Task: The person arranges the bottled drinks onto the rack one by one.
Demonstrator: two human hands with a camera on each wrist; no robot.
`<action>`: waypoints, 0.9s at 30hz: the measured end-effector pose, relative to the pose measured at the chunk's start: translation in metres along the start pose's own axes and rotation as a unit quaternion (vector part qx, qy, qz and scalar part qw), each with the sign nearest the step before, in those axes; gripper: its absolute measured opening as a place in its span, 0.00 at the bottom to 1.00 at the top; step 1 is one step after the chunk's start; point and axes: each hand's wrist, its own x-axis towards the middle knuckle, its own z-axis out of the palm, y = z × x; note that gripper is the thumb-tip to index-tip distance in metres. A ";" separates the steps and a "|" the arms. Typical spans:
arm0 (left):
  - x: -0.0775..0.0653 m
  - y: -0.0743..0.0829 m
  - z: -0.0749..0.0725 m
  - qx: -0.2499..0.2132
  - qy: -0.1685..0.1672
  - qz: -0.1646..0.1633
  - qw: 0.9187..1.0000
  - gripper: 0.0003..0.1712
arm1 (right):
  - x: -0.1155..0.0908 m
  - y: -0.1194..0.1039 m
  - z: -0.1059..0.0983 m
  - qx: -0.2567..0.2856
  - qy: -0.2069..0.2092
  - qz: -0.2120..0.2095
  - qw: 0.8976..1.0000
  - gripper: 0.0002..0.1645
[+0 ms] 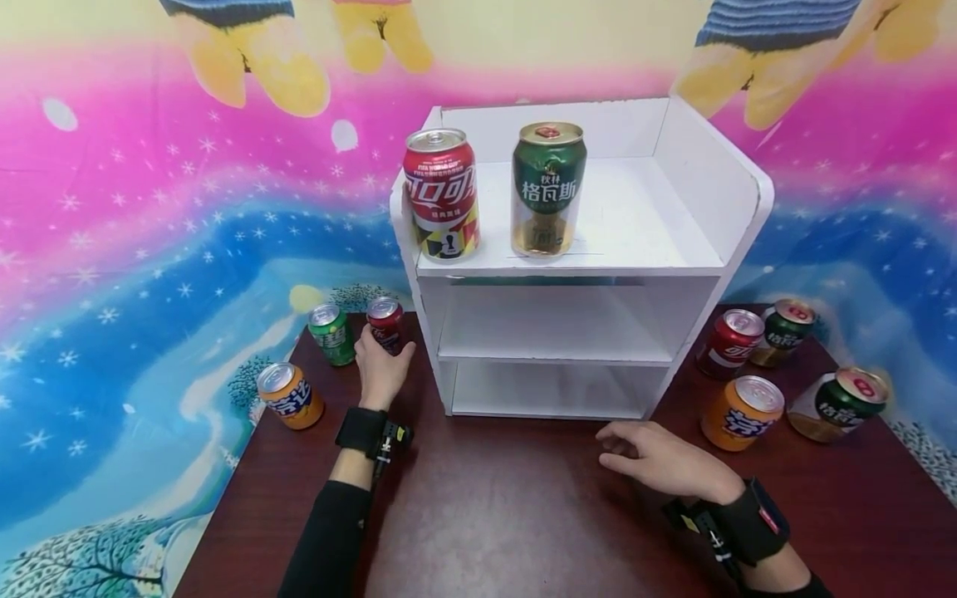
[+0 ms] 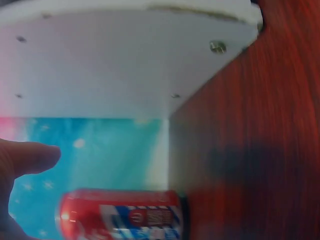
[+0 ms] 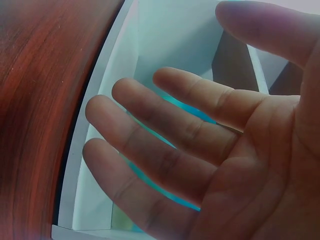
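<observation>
Head: the left hand (image 1: pixel 383 374), fingers parted about the red cylindrical metal can (image 1: pixel 390 330) left of the white boxy three-tier shelf (image 1: pixel 553 332), seems poised to grasp; closing would be next. Left wrist: thumb (image 2: pixel 35 157) off the can, room before the shelf's side panel (image 2: pixel 115 65). Right wrist: right hand (image 3: pixel 250 165) empty, fingers loosely extended before the shelf.

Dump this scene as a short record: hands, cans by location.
left hand: at left red can, thumb apart from it
right hand: in front of shelf, holding nothing
shelf top: top red can, top green-gold can
table, left: left red can, green can, left orange can
table, right: right red can, right orange can, rear green-gold can, front green-gold can
</observation>
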 end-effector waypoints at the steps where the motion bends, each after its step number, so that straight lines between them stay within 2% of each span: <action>1: 0.004 -0.001 0.002 0.002 0.005 -0.008 1.000 0.51 | 0.000 0.000 0.000 0.000 -0.001 0.001 1.000 0.25; 6: 0.021 -0.005 0.010 0.008 0.021 -0.040 0.999 0.54 | 0.001 0.000 0.000 -0.001 -0.004 0.001 1.000 0.26; 12: 0.039 -0.008 0.016 -0.025 0.040 -0.055 0.997 0.56 | 0.002 0.001 -0.001 -0.005 -0.005 0.002 1.000 0.27; 21: 0.059 -0.015 0.029 -0.099 0.068 -0.036 0.992 0.53 | 0.001 0.003 0.001 -0.038 0.018 0.018 0.999 0.28; 27: 0.067 -0.023 0.032 -0.124 0.087 -0.028 0.988 0.53 | 0.002 0.009 0.004 -0.059 0.046 0.014 0.997 0.25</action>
